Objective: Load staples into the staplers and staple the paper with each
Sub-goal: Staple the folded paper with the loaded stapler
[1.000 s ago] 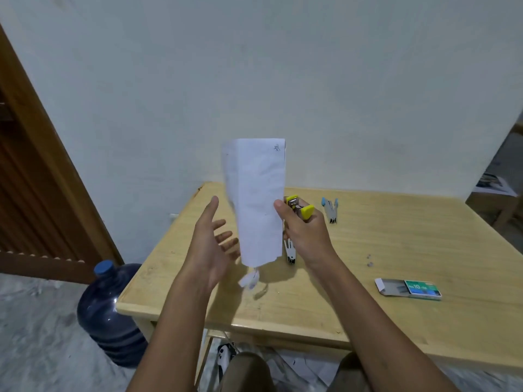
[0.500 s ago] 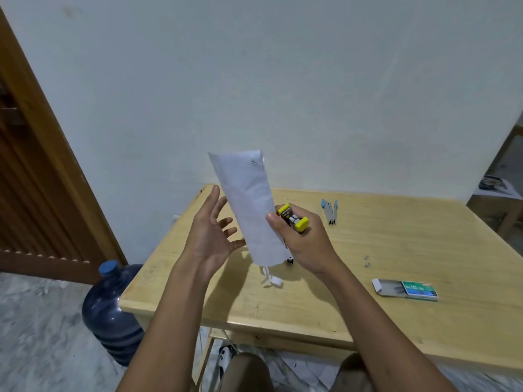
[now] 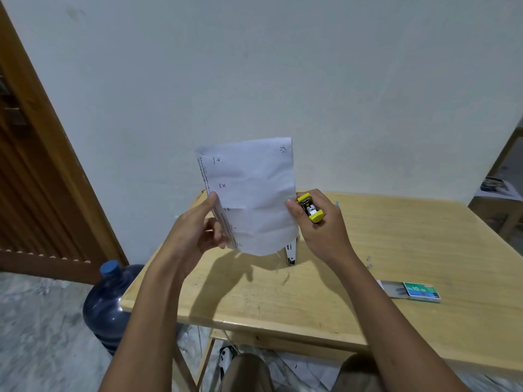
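A creased white sheet of paper (image 3: 252, 193) is held upright above the wooden table (image 3: 368, 278). My left hand (image 3: 198, 230) pinches its left edge between thumb and fingers. My right hand (image 3: 319, 224) grips a small yellow stapler (image 3: 310, 207) and its thumb presses on the paper's right edge. A white stapler (image 3: 291, 251) lies on the table just below the paper, partly hidden by it. A green staple box (image 3: 416, 291) lies half open at the right. A few loose staples (image 3: 368, 263) lie near my right forearm.
A blue water jug (image 3: 109, 301) stands on the floor by the table's left corner. A wooden door (image 3: 34, 171) fills the left side. The white wall runs close behind the table. Another low table with papers (image 3: 498, 190) shows at the far right.
My left hand has closed on the paper's left edge; before it hovered open beside it. The paper has turned flat toward me and spread wider. The blue stapler at the back is now hidden.
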`<state>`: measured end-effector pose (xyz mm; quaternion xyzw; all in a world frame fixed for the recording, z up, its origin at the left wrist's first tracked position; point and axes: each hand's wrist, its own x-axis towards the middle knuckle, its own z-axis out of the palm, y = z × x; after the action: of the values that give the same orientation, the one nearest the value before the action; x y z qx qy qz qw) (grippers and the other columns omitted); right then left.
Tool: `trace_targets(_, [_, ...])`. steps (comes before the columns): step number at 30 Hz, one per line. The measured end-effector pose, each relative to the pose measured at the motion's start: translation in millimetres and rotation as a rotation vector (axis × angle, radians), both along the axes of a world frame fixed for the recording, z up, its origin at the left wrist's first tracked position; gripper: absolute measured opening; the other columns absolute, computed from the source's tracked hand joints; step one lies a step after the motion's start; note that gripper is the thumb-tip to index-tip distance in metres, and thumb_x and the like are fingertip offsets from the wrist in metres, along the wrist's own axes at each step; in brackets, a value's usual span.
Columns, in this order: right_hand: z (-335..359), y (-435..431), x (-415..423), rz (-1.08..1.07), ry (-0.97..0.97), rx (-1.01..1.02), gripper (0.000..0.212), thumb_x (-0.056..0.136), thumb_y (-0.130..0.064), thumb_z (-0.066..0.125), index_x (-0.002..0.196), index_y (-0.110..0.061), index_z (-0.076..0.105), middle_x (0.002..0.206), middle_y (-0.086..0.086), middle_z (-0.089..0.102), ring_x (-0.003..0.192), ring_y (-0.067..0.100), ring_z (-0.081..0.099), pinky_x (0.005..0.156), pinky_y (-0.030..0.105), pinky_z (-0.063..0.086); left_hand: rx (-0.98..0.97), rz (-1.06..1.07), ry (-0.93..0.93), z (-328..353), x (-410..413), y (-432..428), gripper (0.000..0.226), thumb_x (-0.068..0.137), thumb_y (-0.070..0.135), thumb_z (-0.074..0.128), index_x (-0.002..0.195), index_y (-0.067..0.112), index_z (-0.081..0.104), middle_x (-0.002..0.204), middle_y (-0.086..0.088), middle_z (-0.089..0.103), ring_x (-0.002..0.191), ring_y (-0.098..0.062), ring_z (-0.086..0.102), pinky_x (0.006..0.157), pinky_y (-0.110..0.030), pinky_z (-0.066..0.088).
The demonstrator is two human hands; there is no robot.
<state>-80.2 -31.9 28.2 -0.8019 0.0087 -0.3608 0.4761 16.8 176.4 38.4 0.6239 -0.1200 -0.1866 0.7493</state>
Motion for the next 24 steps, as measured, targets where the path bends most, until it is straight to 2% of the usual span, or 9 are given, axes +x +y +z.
trace_targets(3, [-0.8,4.9,-0.6,-0.006,0.010,0.027,0.022,0.096,-0.024,0.064,0.079,-0.010,0.059,0.076,-0.003,0.050,0.066,0.006,0.046,0.063,0.015,0.035,-0.060,-0.042,0.033,-5.8,-5.6,-3.9,0.037,0.093,0.045,0.057,0.095,0.008,0.058,0.068,-0.011,0.063,0.057,-0.027,0.063,0.073,-0.039,0.058])
trace_targets(5, [-1.3,7.3,-1.6,-0.022,0.053,0.080,0.027,0.095,-0.026,0.065,0.078,-0.005,0.059,0.071,-0.006,0.048,0.061,0.005,0.044,0.060,0.015,0.035,-0.156,0.009,0.022,-9.0,-7.6,-7.3,0.029,0.094,0.039,0.058,0.092,0.010,0.057,0.079,-0.010,0.070,0.072,-0.029,0.071,0.081,-0.043,0.058])
trace_targets(7, [-1.2,9.7,-3.7,-0.009,0.112,0.180,0.038,0.095,-0.028,0.065,0.075,0.002,0.053,0.060,-0.011,0.039,0.052,0.006,0.035,0.052,0.014,0.031,-0.228,0.067,-0.014,-11.0,-8.6,-10.4,0.020,0.094,0.032,0.061,0.098,0.013,0.063,0.096,-0.010,0.074,0.094,-0.034,0.072,0.090,-0.047,0.055])
trace_targets(10, [-1.1,14.8,-5.7,0.033,0.184,0.329,0.047,0.094,-0.032,0.065,0.071,0.003,0.042,0.050,-0.012,0.024,0.047,0.009,0.023,0.045,0.016,0.025,-0.290,0.125,-0.078,-11.1,-13.0,-15.7,0.025,0.094,0.024,0.064,0.116,0.012,0.066,0.125,-0.012,0.068,0.117,-0.037,0.063,0.094,-0.048,0.054])
trace_targets(13, [-1.1,18.6,-1.8,0.051,0.263,0.491,0.047,0.092,-0.037,0.067,0.077,0.003,0.047,0.051,-0.010,0.020,0.047,0.013,0.020,0.049,0.023,0.023,-0.335,0.169,-0.119,-9.9,-16.4,-20.4,0.026,0.095,0.015,0.063,0.120,0.008,0.060,0.124,-0.011,0.069,0.114,-0.028,0.066,0.093,-0.042,0.055])
trace_targets(17, [-3.2,21.1,2.0,0.064,0.322,0.658,0.024,0.090,-0.034,0.070,0.082,-0.015,0.057,0.050,-0.012,0.033,0.041,0.010,0.026,0.047,0.021,0.030,-0.355,0.237,-0.117,-8.5,-16.3,-23.6,0.027,0.092,0.004,0.063,0.111,0.016,0.048,0.107,-0.008,0.072,0.096,-0.020,0.070,0.081,-0.033,0.057])
trace_targets(20, [-9.1,20.5,3.7,0.038,0.269,0.731,0.017,0.088,-0.026,0.073,0.102,-0.022,0.064,0.049,-0.014,0.037,0.040,0.007,0.030,0.046,0.021,0.032,-0.388,0.240,-0.080,-8.6,-16.1,-22.7,0.049,0.092,0.003,0.064,0.133,0.021,0.043,0.113,-0.005,0.071,0.099,-0.018,0.071,0.085,-0.033,0.059])
trace_targets(22, [-11.8,20.3,3.2,0.056,0.246,0.753,0.021,0.088,-0.023,0.074,0.108,-0.022,0.067,0.054,-0.011,0.040,0.042,0.008,0.030,0.047,0.022,0.030,-0.375,0.203,-0.068,-9.6,-17.4,-22.5,0.047,0.093,0.006,0.063,0.136,0.016,0.048,0.118,-0.007,0.071,0.104,-0.020,0.070,0.087,-0.033,0.058])
trace_targets(24, [-11.4,23.4,-0.4,0.093,0.260,0.711,0.017,0.088,-0.023,0.074,0.101,-0.014,0.071,0.054,-0.012,0.049,0.043,0.007,0.033,0.045,0.019,0.030,-0.313,0.142,-0.070,-12.3,-19.3,-24.3,0.032,0.093,0.011,0.063,0.125,0.009,0.061,0.114,-0.008,0.074,0.102,-0.021,0.071,0.082,-0.030,0.058])
